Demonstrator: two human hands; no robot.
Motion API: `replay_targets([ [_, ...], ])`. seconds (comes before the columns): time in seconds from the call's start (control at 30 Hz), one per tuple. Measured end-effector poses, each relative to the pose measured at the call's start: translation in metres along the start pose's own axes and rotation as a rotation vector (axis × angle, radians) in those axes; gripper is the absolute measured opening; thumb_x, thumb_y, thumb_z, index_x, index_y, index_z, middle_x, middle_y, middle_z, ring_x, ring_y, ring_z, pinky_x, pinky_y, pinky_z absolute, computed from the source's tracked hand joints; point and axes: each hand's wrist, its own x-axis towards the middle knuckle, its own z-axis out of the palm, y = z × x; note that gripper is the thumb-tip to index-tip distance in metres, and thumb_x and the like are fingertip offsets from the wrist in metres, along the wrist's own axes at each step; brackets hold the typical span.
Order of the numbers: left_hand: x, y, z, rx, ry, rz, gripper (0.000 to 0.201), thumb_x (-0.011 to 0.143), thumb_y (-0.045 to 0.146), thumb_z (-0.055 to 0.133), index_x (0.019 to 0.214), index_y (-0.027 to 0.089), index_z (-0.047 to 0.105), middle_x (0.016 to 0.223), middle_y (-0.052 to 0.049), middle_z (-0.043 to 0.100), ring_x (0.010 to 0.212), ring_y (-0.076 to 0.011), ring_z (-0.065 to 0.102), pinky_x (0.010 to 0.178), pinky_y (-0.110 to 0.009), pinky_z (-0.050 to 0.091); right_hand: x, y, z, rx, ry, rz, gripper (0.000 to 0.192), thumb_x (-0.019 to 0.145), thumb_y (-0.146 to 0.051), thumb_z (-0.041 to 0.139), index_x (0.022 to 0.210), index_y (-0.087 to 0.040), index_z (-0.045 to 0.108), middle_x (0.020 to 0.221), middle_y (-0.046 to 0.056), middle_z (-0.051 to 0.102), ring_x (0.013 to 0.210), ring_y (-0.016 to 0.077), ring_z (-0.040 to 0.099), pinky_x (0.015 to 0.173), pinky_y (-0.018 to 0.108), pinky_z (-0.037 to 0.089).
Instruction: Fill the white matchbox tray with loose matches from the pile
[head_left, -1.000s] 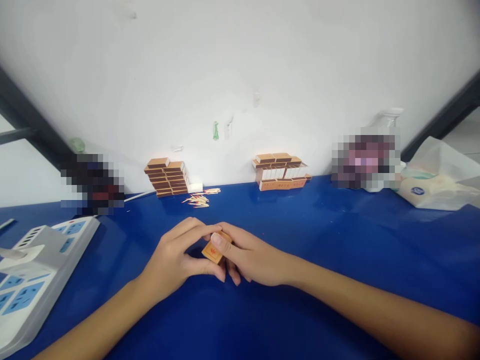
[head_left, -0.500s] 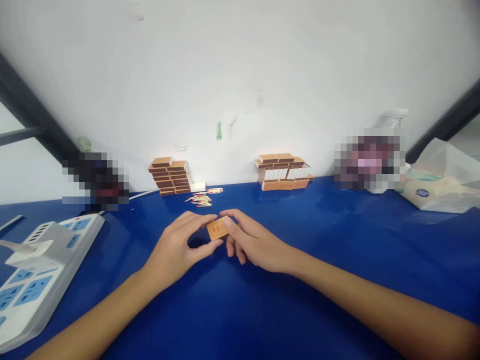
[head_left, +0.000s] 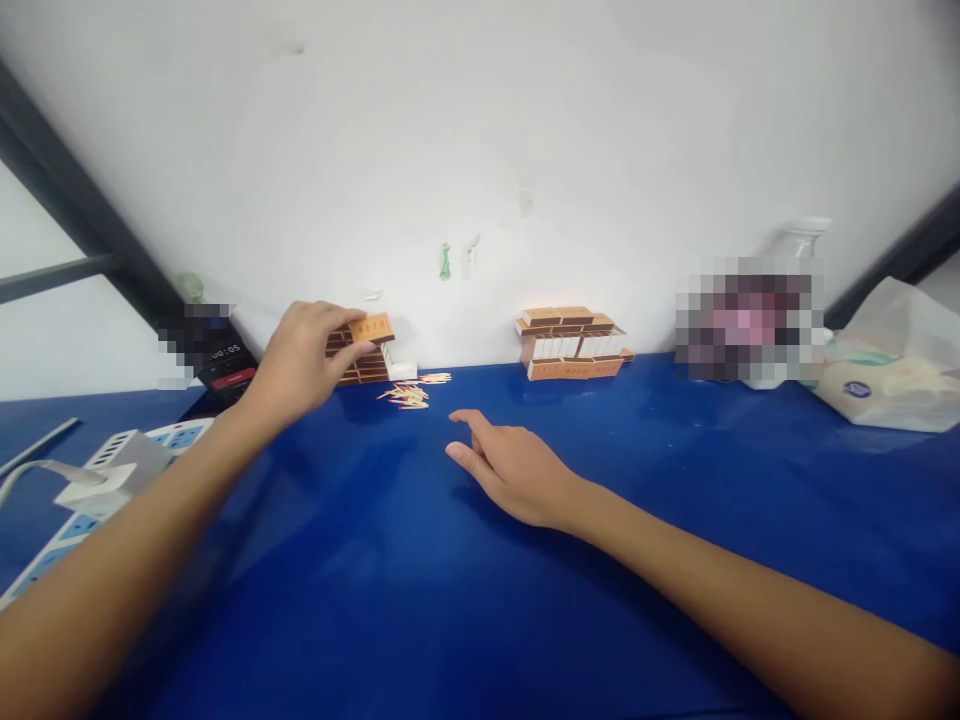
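My left hand pinches an orange matchbox between thumb and fingers, at the top of the left stack of matchboxes. Whether the held box rests on the stack I cannot tell. Part of that stack is hidden behind the hand. My right hand hovers over the blue table, holding nothing, its thumb and index finger apart. Loose matches with red tips lie in a small pile between the two hands, beside a small white box-like piece.
A second group of matchboxes stands against the white wall at centre right. At left are a power strip with a plugged-in charger and a phone. A tissue pack and a blurred item stand at right.
My left hand has carried the matchbox from the table's middle up and left to the left stack. My right hand has let go of the box and stays near its place.
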Motion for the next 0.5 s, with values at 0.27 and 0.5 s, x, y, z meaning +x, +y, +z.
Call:
replay_targets([
  [0.27, 0.030, -0.049, 0.023, 0.184, -0.053, 0.073, 0.035, 0.097, 0.039, 0.054, 0.121, 0.021, 0.072, 0.124, -0.013, 0.069, 0.121, -0.0352, 0.055, 0.101, -0.050, 0.043, 0.001, 0.000, 0.001, -0.022, 0.004, -0.037, 0.056, 0.110, -0.053, 0.029, 0.145, -0.014, 0.048, 0.098, 0.011, 0.074, 0.089, 0.0257, 0.070, 0.079, 0.035, 0.045],
  [0.5, 0.029, -0.046, 0.024, 0.153, -0.036, 0.054, 0.032, 0.096, 0.040, 0.055, 0.118, 0.027, 0.075, 0.121, -0.010, 0.071, 0.114, -0.0331, 0.057, 0.099, -0.049, 0.044, 0.001, 0.001, 0.002, -0.050, 0.001, -0.054, 0.055, 0.110, -0.053, 0.028, 0.139, -0.015, 0.054, 0.103, 0.012, 0.076, 0.097, 0.0284, 0.071, 0.081, 0.037, 0.045],
])
